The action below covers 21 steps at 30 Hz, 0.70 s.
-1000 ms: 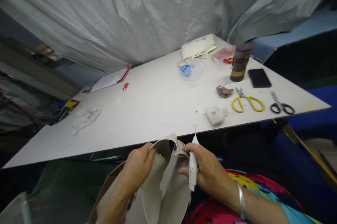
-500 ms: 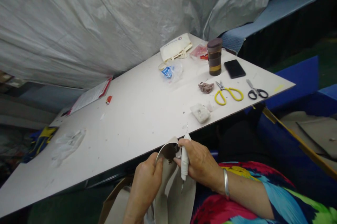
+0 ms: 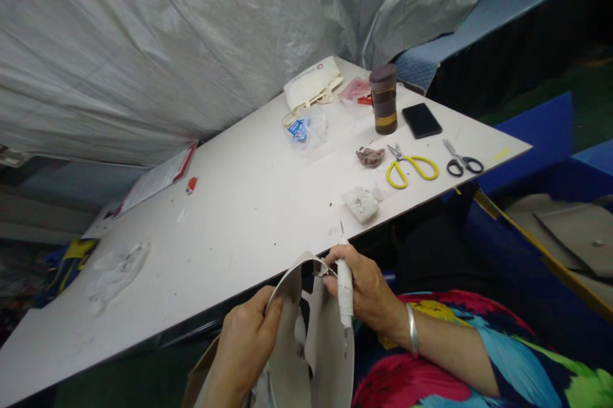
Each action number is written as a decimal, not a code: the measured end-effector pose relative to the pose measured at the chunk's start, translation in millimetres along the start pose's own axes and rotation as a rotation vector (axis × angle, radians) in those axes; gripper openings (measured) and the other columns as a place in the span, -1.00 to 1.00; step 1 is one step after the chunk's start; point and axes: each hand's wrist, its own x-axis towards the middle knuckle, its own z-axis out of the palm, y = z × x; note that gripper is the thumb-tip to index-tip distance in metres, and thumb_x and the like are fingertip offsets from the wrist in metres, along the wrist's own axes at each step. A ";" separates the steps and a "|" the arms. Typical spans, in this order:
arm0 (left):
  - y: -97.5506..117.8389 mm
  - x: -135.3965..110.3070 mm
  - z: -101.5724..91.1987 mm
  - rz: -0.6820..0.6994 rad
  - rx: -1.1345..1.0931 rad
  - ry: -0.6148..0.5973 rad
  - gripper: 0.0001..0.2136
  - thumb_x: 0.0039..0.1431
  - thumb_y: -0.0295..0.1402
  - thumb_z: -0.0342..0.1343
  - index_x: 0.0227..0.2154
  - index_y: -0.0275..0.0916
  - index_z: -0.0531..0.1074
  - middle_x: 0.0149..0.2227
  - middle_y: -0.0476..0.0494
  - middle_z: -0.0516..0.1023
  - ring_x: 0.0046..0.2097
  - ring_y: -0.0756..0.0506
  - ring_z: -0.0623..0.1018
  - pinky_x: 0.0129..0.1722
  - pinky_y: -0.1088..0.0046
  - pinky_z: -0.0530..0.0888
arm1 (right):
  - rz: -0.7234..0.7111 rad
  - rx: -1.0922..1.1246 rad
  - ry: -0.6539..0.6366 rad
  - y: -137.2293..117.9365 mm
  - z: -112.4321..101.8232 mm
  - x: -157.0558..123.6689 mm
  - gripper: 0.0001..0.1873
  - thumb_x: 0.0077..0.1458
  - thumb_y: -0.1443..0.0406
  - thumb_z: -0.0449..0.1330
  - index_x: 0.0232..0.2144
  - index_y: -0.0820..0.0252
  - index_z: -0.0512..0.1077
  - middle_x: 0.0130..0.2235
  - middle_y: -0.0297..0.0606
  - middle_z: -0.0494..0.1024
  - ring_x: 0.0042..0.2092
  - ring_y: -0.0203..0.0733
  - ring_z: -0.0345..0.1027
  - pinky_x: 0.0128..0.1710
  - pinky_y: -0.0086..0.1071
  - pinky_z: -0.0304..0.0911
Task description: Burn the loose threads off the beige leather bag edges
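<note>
Off-white stiff sheet (image 3: 330,344) — curled into a smooth arch just below the bench's (image 3: 239,204) near edge. Left hand (image 3: 244,344) fingers pinch its rim; right hand (image 3: 368,290) fingers wrap a white tape-wound awl (image 3: 343,290). Far-edge cloth bag (image 3: 311,82) — print unreadable.

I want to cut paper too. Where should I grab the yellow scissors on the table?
Probably by the loops of the yellow scissors, coming from above on the near-edge side. They lie flat, the loops face the near edge of the table, and the blades point away toward the brown jar.
</note>
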 end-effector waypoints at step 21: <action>-47.4 40.0 -61.8 0.076 -0.698 0.051 -0.77 0.20 -0.18 0.24 -0.43 -0.24 0.59 -0.56 -0.03 0.47 -0.47 -0.04 0.44 -0.41 0.48 0.42 | -0.031 0.029 -0.091 -23.2 27.5 38.4 -0.73 0.20 0.46 0.22 -0.09 0.05 0.45 -0.26 -0.35 0.54 -0.25 -0.20 0.39 -0.18 -0.37 0.24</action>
